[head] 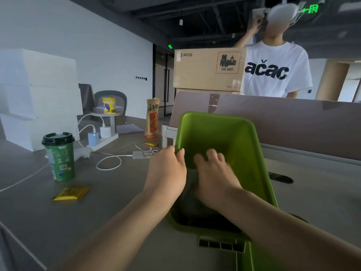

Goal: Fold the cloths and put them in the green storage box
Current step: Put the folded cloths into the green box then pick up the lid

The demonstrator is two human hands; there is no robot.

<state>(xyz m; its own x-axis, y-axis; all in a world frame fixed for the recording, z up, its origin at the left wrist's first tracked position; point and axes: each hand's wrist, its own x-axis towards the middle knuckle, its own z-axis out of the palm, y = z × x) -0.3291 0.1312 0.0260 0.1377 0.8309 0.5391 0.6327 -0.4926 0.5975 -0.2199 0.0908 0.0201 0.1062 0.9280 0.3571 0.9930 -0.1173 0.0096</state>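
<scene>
The green storage box [230, 132] stands on the grey table in front of me, its open top facing me. A dark grey cloth [193, 210] lies in its bottom, mostly under my hands. My left hand [166, 173] grips the box's left rim, thumb inside and fingers outside. Inside the box, my right hand [213, 177] reaches down with spread fingers and presses on the cloth. How the cloth is folded is hidden.
A green lidded drink cup [58, 157] and a yellow packet [71, 193] sit to the left. White chargers and cables [109, 159] and a tall snack bag [152, 118] stand further back. A partition [293, 122] rises behind the box; a person [277, 67] stands beyond it.
</scene>
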